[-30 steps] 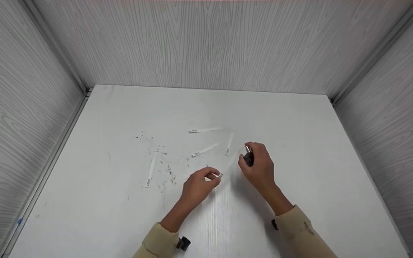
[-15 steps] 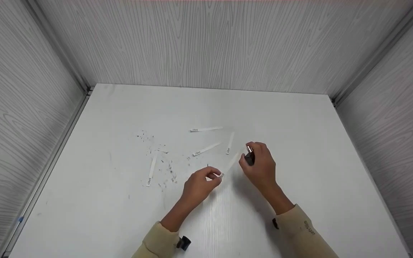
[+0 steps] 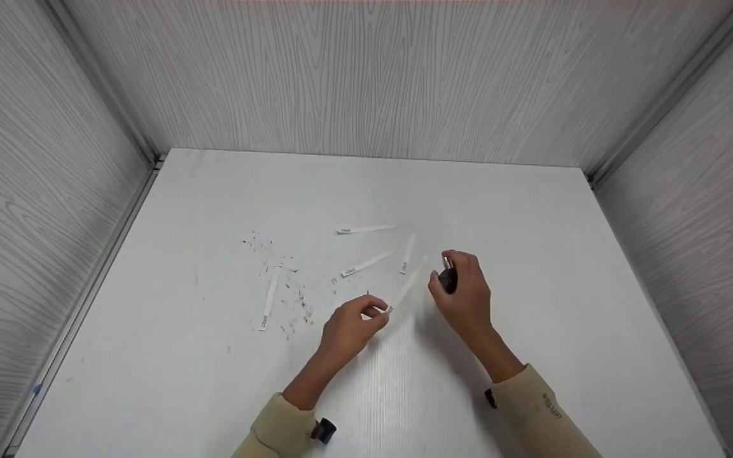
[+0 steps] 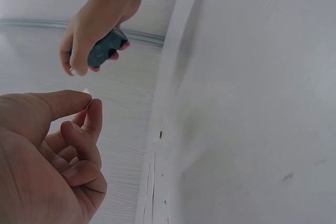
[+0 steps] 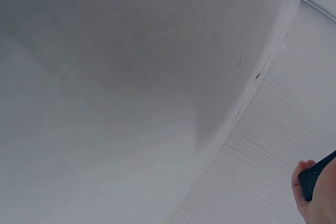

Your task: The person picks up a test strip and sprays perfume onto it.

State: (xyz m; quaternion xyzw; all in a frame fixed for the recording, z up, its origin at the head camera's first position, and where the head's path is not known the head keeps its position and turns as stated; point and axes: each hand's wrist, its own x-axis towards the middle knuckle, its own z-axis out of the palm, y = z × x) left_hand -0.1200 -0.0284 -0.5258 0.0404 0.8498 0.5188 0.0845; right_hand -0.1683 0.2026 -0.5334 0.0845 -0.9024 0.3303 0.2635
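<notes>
Left hand: the left hand (image 3: 349, 329) hovers low over the white table (image 3: 532, 254), thumb and forefinger pinched on the near end of a thin white strip (image 3: 406, 287), the other fingers curled under – the wrist view (image 4: 47, 150) shows the same pinch
Held strip: it slants up and away from the left fingertips toward the right hand, its far end just beside that hand; whether it touches the table cannot be told
Right hand: the right hand (image 3: 465, 294) is clenched round a small dark lighter-like object (image 3: 448, 278) with a silvery top, held upright just right of the strip's far end; in the left wrist view (image 4: 100, 24) the fingers wrap its dark body (image 4: 105, 48)
Loose strips: four more white strips lie flat on the table – one farthest back (image 3: 365, 229), one slanted in the middle (image 3: 366, 264), one nearly upright next to it (image 3: 408, 254), one well to the left (image 3: 269, 298)
Specks: dark specks (image 3: 290, 299) are scattered on the table about the left strip
Sleeves: both forearms wear beige sleeves (image 3: 535, 407)
Surroundings: grey wood-grain walls (image 3: 366, 76) close in the table on three sides
</notes>
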